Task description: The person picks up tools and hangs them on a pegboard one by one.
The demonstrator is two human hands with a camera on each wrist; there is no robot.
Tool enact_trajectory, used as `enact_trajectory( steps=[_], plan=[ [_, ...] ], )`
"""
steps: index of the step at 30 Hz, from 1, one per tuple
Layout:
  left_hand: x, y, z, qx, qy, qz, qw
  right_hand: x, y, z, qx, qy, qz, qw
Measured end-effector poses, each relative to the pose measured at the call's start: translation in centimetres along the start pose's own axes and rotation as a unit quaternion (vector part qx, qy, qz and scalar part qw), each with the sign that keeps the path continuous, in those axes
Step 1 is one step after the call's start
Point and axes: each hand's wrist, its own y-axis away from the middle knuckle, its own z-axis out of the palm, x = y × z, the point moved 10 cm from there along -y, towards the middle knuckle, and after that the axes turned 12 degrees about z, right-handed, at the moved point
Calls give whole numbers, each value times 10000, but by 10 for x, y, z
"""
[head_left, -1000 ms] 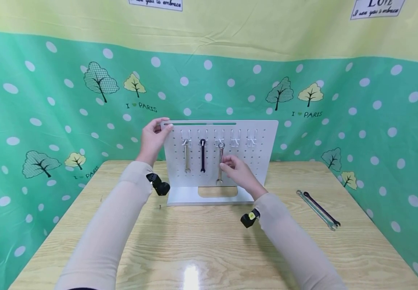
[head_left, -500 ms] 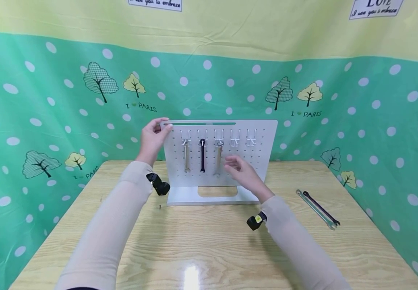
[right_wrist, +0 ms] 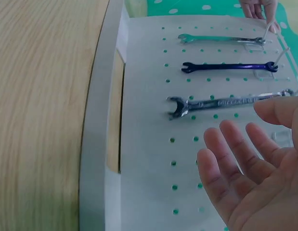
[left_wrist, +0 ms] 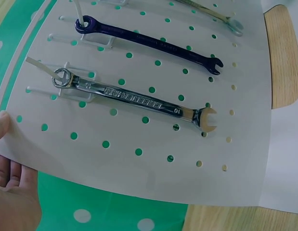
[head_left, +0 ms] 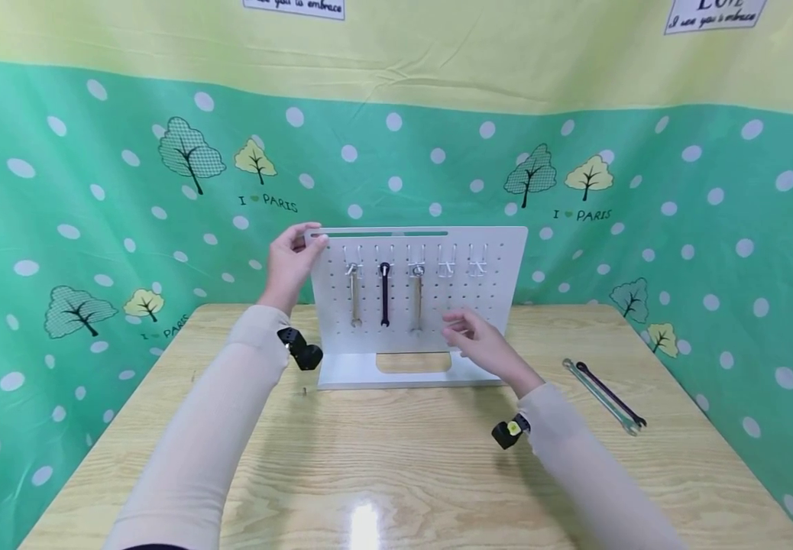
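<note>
A white pegboard point(head_left: 369, 340) stands upright on its base. My left hand point(head_left: 286, 263) pinches its upper left corner, thumb on the front and fingers behind. Three combination wrenches hang by their ring ends from hooks: a silver wrench point(head_left: 355, 298) at left, a dark blue-black wrench point(head_left: 385, 298) beside it, and another silver wrench point(head_left: 417, 302) in the middle. Right of that middle wrench, my right hand point(head_left: 482, 344) is in front of the board with loosely bent fingers and nothing in them. In the right wrist view the middle wrench point(right_wrist: 221, 102) lies just beyond the thumb.
Two bare hooks, one hook point(head_left: 447, 263) and another hook point(head_left: 477, 263), are on the board's right side. On the wooden table point(head_left: 369, 458) at right lie a silver wrench point(head_left: 599, 397) and a dark wrench point(head_left: 613, 396) side by side. A patterned curtain point(head_left: 396, 153) closes off the back.
My right hand has let go of the middle silver wrench and moved right and slightly down. That wrench now hangs from its hook. The left hand stays at the board's corner.
</note>
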Motion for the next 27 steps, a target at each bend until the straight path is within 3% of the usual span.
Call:
enact_trajectory(
  steps=[12, 18, 27],
  plan=[
    [2, 0, -2, 15, -53, -44, 10000, 57, 21, -34, 46, 395, 355, 9986],
    [1, -1, -1, -24, -47, -16, 10000, 83, 36, -58, 274, 547, 343, 9975],
    [-2, 0, -1, -40, -37, -46, 10000, 113, 63, -98, 562, 755, 667, 9933]
  ],
)
